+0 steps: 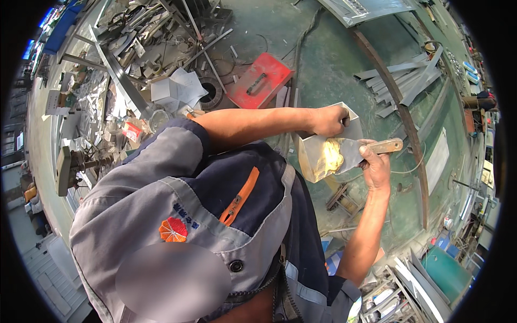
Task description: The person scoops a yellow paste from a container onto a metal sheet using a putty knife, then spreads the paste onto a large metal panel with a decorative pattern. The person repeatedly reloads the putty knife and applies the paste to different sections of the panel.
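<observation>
Left hand: (pixel 329 119) curled up in a fist-like grip on the edge of that open grey metal box (pixel 309 156), knuckles up, can't really see what the fingertips are doing
Right hand: (pixel 375 168) got the putty knife (pixel 389 146) pinched, thumb up near where the handle meets the blade
Putty knife: wooden handle sticking out to the right, wide grey blade pointing left over the box
Yellow paste: (pixel 331 157) fat blob at the blade's end; can't tell how much is on the box itself
Grey metal box: in front of the body, right of the orange-zipped jacket (pixel 186 196), between both hands
Red thing: dusty red panel (pixel 269 72) with a dark handle, lying past the left forearm
Floor stuff: loose metal strips (pixel 401 81) off to the right, messy scrap pile (pixel 132 40) upper left
</observation>
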`<state>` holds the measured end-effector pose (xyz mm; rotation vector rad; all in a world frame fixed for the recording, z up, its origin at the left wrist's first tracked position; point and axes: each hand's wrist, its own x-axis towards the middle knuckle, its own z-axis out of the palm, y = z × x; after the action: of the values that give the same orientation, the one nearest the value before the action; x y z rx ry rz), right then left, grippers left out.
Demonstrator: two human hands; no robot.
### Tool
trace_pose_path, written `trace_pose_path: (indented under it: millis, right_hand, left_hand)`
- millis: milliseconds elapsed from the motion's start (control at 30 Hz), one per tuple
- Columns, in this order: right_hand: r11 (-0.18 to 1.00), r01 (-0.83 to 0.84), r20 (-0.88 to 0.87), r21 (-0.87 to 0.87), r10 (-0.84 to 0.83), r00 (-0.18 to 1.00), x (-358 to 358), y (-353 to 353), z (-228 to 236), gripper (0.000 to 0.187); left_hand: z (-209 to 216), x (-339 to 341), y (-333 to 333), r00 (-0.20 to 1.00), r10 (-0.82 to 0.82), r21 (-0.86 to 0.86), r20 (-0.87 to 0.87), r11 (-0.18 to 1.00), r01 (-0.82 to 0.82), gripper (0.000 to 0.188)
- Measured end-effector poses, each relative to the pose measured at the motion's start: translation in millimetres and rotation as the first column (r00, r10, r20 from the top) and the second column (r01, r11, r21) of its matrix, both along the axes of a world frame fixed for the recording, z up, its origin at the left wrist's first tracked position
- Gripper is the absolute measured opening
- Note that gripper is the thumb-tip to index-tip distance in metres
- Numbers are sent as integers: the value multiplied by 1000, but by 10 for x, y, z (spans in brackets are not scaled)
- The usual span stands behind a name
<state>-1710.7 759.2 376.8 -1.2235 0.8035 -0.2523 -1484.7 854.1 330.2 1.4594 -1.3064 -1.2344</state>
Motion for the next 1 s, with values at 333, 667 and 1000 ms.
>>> trace_pose_path:
  millis: [333, 667, 1000]
  right_hand:
    - [997, -58, -11, 48, 58, 998, 4, 195, -50, 37]
    - [914, 403, 402, 31, -381, 833, -146, 41, 274, 55]
    - [139, 155, 156, -978, -3, 988, 244, 702, 335, 22]
  left_hand:
    - [-52, 85, -130, 994, 109, -56, -15, 992, -110, 21]
    - [-118, 229, -233, 889, 346, 173, -301, 936, -306, 15]
    - [-265, 64, -181, 665, 532, 449, -525, 836, -315, 7]
